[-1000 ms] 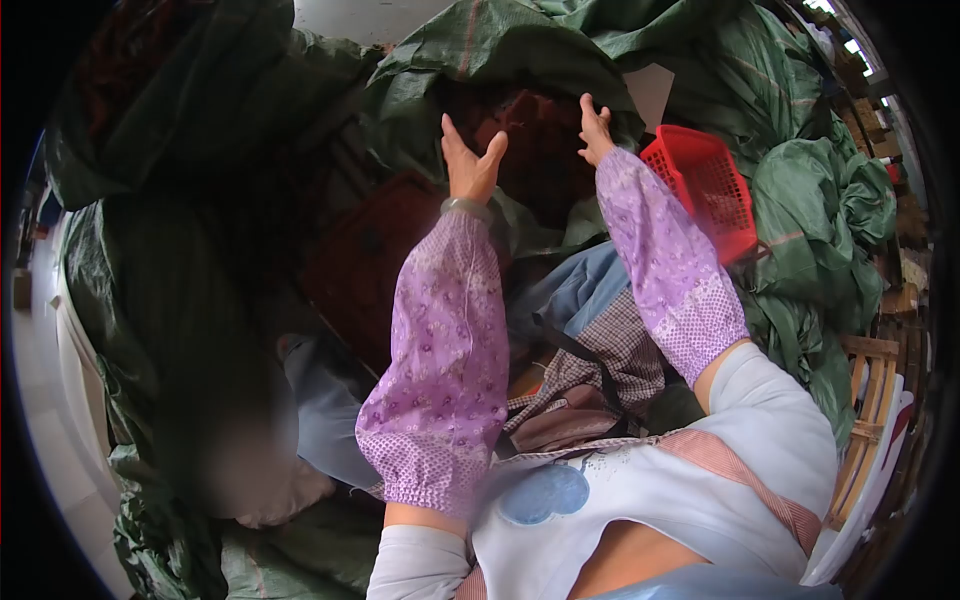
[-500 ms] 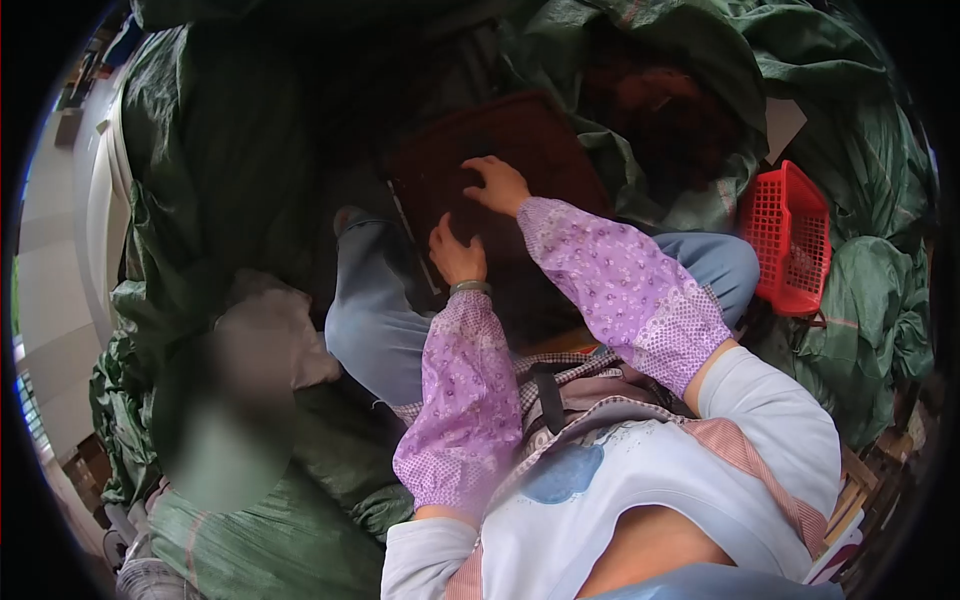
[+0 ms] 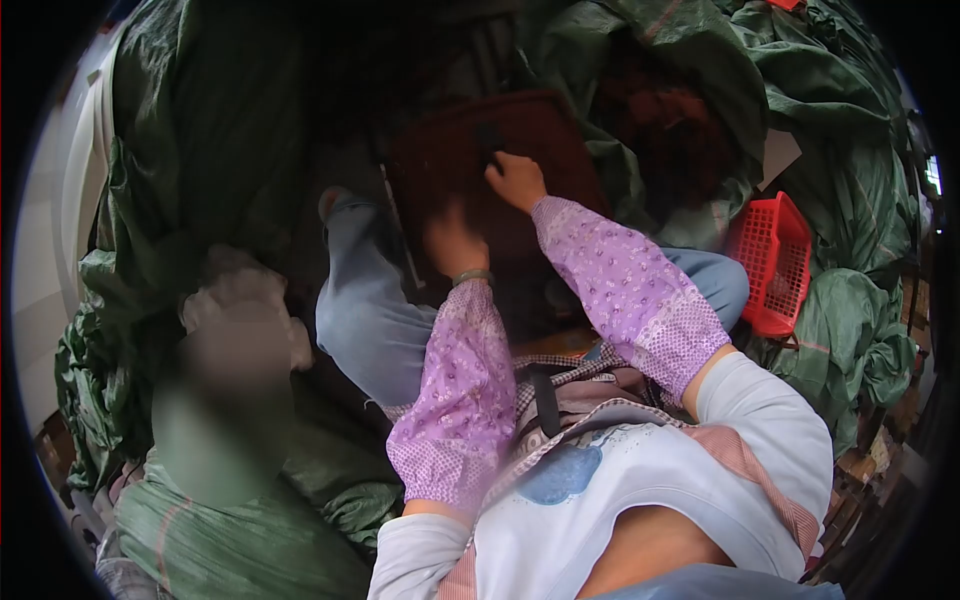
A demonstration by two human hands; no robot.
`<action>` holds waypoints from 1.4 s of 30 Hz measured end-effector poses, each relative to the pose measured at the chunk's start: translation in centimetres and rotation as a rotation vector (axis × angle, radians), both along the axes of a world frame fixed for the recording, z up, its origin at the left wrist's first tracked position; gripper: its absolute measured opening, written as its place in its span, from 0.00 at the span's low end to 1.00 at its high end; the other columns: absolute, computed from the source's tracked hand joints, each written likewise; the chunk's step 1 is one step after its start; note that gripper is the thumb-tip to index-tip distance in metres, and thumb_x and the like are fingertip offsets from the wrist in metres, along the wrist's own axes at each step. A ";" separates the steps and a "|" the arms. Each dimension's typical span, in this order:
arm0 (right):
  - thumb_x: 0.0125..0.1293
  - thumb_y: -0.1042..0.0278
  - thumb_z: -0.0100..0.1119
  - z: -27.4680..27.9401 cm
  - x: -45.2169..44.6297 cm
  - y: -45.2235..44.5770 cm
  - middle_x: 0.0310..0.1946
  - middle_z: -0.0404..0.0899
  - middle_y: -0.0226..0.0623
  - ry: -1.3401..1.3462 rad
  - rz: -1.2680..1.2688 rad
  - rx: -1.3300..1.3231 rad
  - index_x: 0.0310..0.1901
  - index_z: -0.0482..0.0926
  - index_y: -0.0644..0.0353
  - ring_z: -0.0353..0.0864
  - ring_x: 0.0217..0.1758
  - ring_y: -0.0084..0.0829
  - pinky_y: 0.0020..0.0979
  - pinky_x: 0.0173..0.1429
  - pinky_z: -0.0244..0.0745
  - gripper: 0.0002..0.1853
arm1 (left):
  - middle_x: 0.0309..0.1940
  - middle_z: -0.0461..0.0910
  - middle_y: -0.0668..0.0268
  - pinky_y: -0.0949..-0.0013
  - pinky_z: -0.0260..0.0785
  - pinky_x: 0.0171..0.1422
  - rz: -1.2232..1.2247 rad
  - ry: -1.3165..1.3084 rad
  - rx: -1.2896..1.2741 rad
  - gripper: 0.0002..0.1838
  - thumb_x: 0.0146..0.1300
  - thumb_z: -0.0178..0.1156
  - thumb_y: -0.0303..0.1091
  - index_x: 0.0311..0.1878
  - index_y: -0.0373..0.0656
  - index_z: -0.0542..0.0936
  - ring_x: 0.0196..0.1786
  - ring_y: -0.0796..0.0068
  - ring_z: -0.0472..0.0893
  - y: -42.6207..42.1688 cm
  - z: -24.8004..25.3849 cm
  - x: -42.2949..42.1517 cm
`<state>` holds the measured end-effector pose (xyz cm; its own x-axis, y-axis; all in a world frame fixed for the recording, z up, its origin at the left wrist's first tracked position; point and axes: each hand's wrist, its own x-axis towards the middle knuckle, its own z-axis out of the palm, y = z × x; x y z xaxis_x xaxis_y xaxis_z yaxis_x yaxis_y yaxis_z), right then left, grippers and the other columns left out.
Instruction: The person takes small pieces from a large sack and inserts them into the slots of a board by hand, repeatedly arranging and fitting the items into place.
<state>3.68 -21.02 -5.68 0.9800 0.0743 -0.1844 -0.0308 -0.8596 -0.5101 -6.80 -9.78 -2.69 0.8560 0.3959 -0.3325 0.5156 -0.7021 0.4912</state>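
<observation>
Dark red panel (image 3: 552,140) lies in front of the person, right of the bent left leg (image 3: 368,310) and left of an open green sack (image 3: 625,165). It looks stiff and maybe smooth, so its side edges seem good to hold. Over it, the right hand (image 3: 518,182) has curled fingers near a small dark thing (image 3: 488,135); the left hand (image 3: 456,242) is blurry. I can't tell if either grips anything.
</observation>
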 end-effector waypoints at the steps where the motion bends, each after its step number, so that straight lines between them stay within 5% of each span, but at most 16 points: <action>1: 0.49 0.53 0.53 -1.4 0.9 -0.8 0.25 0.78 0.45 -0.083 -0.145 0.070 0.43 0.77 0.56 0.77 0.39 0.46 0.41 0.48 0.70 0.21 | 0.50 0.61 0.57 0.57 0.66 0.51 0.012 0.012 -0.018 0.35 0.42 0.64 0.28 0.57 0.63 0.65 0.52 0.54 0.65 -0.1 0.3 0.0; 3: 0.48 0.53 0.54 1.5 2.6 -1.7 0.33 0.78 0.46 0.138 -0.299 0.183 0.43 0.77 0.58 0.76 0.42 0.44 0.39 0.50 0.69 0.23 | 0.50 0.60 0.57 0.56 0.65 0.52 0.041 0.028 -0.054 0.36 0.42 0.63 0.26 0.57 0.63 0.64 0.52 0.54 0.65 -0.2 0.8 0.3; 6: 0.45 0.53 0.58 -0.2 5.3 -1.3 0.45 0.74 0.46 -0.085 -0.220 0.129 0.42 0.78 0.57 0.73 0.49 0.42 0.37 0.54 0.67 0.23 | 0.50 0.60 0.55 0.56 0.64 0.54 0.048 -0.024 -0.099 0.37 0.42 0.62 0.24 0.58 0.63 0.64 0.52 0.52 0.65 -0.2 0.1 0.2; 9: 0.43 0.57 0.61 -1.2 6.6 0.5 0.50 0.69 0.47 -0.009 -0.064 0.024 0.42 0.78 0.57 0.69 0.54 0.41 0.36 0.56 0.65 0.22 | 0.47 0.61 0.55 0.54 0.64 0.53 0.069 -0.090 -0.047 0.42 0.38 0.64 0.22 0.59 0.64 0.62 0.50 0.52 0.67 -0.3 -0.8 0.2; 15: 0.41 0.62 0.65 -2.0 6.2 -0.2 0.44 0.69 0.47 0.016 0.022 0.089 0.45 0.76 0.57 0.71 0.46 0.42 0.36 0.53 0.67 0.25 | 0.47 0.62 0.54 0.56 0.62 0.54 0.163 -0.130 -0.156 0.47 0.36 0.67 0.23 0.62 0.59 0.56 0.49 0.50 0.69 0.0 -0.6 0.4; 18: 0.39 0.66 0.67 -0.3 3.0 -0.6 0.45 0.68 0.47 0.598 -0.086 0.933 0.49 0.71 0.56 0.71 0.46 0.40 0.34 0.52 0.67 0.30 | 0.45 0.63 0.53 0.58 0.61 0.55 0.223 -0.159 -0.209 0.42 0.37 0.66 0.24 0.60 0.51 0.60 0.49 0.51 0.68 0.4 -1.3 0.6; 21: 0.39 0.71 0.66 1.1 -1.5 0.3 0.49 0.63 0.46 0.360 0.242 0.489 0.53 0.65 0.58 0.69 0.51 0.44 0.36 0.51 0.68 0.34 | 0.46 0.64 0.53 0.58 0.62 0.55 0.225 -0.156 -0.201 0.39 0.37 0.67 0.27 0.57 0.48 0.63 0.51 0.52 0.68 0.7 -2.3 0.5; 24: 0.38 0.64 0.68 0.8 -3.2 1.9 0.50 0.61 0.44 0.229 0.249 0.255 0.52 0.65 0.58 0.67 0.52 0.43 0.36 0.52 0.68 0.35 | 0.44 0.70 0.52 0.58 0.65 0.52 0.235 -0.163 -0.195 0.33 0.36 0.68 0.30 0.52 0.44 0.69 0.49 0.52 0.72 1.4 -3.1 0.8; 27: 0.38 0.68 0.68 3.1 -3.3 2.7 0.54 0.57 0.44 0.364 0.252 0.178 0.50 0.63 0.57 0.67 0.53 0.49 0.39 0.56 0.66 0.34 | 0.42 0.75 0.53 0.60 0.66 0.52 0.285 -0.176 -0.259 0.29 0.36 0.68 0.30 0.47 0.42 0.72 0.47 0.54 0.74 2.1 -4.4 0.8; 31: 0.40 0.67 0.66 1.5 -4.3 2.1 0.50 0.66 0.43 0.247 0.253 0.205 0.50 0.63 0.56 0.69 0.53 0.44 0.39 0.55 0.67 0.32 | 0.41 0.77 0.54 0.63 0.66 0.52 0.332 -0.145 -0.371 0.23 0.37 0.67 0.29 0.42 0.39 0.75 0.47 0.58 0.75 2.1 -2.6 1.1; 34: 0.39 0.60 0.66 0.0 -5.4 1.6 0.46 0.72 0.47 0.203 0.175 0.359 0.50 0.68 0.59 0.71 0.52 0.43 0.37 0.55 0.66 0.33 | 0.40 0.78 0.55 0.65 0.66 0.51 0.357 -0.179 -0.441 0.23 0.38 0.67 0.29 0.42 0.38 0.75 0.46 0.59 0.77 2.0 -2.3 1.0; 39: 0.39 0.59 0.64 2.6 -5.3 1.5 0.45 0.74 0.48 0.272 0.182 0.137 0.47 0.73 0.59 0.72 0.51 0.43 0.37 0.55 0.67 0.29 | 0.39 0.78 0.58 0.68 0.67 0.50 0.406 -0.261 -0.613 0.24 0.39 0.67 0.26 0.44 0.35 0.74 0.44 0.68 0.76 2.3 -3.5 0.9; 42: 0.38 0.61 0.63 3.6 -3.8 -2.4 0.42 0.76 0.44 0.079 -0.038 0.169 0.44 0.75 0.55 0.74 0.48 0.43 0.36 0.53 0.68 0.26 | 0.36 0.77 0.61 0.71 0.68 0.44 0.563 -0.320 -0.840 0.23 0.41 0.62 0.19 0.45 0.35 0.73 0.38 0.71 0.77 3.2 -6.3 1.2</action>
